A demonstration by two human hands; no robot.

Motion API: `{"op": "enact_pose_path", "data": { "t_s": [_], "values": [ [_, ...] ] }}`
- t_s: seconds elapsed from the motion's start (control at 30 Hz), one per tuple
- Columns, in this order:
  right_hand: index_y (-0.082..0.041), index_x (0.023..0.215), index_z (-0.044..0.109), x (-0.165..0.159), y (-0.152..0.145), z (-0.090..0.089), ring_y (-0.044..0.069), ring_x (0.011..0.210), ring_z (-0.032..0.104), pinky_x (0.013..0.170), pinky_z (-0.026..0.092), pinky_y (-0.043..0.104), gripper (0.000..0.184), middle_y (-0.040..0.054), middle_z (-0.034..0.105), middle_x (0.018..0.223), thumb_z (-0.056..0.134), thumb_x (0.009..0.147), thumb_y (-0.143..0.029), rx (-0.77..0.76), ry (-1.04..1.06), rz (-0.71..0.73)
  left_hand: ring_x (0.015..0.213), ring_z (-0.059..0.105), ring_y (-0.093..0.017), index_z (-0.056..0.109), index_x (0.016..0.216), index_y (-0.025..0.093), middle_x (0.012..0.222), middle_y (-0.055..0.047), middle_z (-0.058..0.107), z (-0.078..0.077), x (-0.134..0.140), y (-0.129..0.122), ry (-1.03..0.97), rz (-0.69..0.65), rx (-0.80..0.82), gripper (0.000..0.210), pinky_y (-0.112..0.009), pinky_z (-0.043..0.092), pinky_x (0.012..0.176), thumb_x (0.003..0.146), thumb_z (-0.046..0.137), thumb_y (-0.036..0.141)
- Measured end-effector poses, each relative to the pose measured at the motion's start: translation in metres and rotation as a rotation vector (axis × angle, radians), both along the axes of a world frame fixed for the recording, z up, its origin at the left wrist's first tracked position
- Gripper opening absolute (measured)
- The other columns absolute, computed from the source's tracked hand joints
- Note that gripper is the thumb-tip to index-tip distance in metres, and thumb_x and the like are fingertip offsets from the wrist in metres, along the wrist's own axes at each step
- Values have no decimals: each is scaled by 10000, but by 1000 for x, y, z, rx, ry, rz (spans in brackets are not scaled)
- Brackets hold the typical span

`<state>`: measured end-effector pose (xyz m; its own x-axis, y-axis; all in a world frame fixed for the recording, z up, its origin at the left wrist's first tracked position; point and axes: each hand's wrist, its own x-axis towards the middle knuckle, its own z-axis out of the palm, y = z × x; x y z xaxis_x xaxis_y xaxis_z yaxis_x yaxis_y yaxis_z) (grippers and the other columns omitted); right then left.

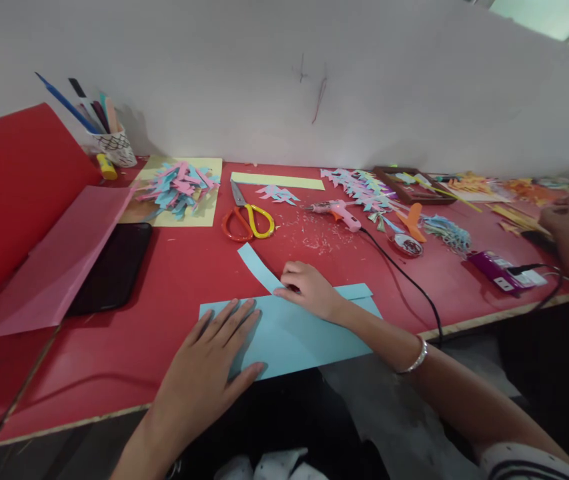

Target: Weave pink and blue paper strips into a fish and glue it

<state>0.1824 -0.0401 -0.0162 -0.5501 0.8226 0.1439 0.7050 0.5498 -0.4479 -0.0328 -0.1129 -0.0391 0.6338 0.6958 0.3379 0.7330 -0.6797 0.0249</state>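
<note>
A light blue paper sheet (294,340) lies at the table's front edge, jutting slightly past it. My left hand (221,347) rests flat on its left part, fingers spread. At the sheet's far edge, my right hand (309,287) is closed, its fingers curled round something small and dark that I cannot make out. From under those fingers a narrow blue paper strip (259,268) angles away to the far left, parted from the sheet. Right of the hand, a folded blue flap (357,292) still runs along the edge. Beyond lie scissors (248,217) with red and yellow handles.
Cut paper pieces (181,187) are heaped on a yellow sheet. A pink glue gun (337,212) trails a black cable rightward. A black phone (114,270) lies left, partly under pink paper (54,267). A purple power box (500,272) and another person's hand (564,217) are at right.
</note>
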Motion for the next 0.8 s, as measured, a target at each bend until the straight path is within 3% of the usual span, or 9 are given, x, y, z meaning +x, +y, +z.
{"op": "enact_pose_path", "data": {
  "t_s": [0.17, 0.53, 0.8],
  "values": [
    [-179, 542, 317, 2, 3, 1, 96, 614, 359, 578, 269, 232, 357, -38, 324, 635, 557, 798, -243, -35, 25, -39, 1172, 461, -220, 377, 1308, 202, 1299, -34, 502, -1, -1, 0, 4, -1, 13, 575, -370, 358, 935, 853, 303, 546],
    [-162, 625, 477, 11, -10, 1, 119, 703, 428, 669, 327, 262, 210, 8, 459, 751, 525, 816, -235, 38, 63, 30, 1149, 486, -203, 435, 1269, 202, 1279, -21, 522, -1, -8, -2, 28, -7, 92, 550, -337, 376, 910, 856, 302, 539],
    [-162, 601, 441, 12, -3, 1, 112, 683, 418, 648, 323, 247, 244, -5, 410, 710, 497, 833, -214, 0, 28, -4, 1143, 492, -203, 427, 1279, 214, 1277, -18, 523, -2, -10, -1, 57, -6, 89, 561, -340, 382, 912, 845, 313, 551]
  ]
}}
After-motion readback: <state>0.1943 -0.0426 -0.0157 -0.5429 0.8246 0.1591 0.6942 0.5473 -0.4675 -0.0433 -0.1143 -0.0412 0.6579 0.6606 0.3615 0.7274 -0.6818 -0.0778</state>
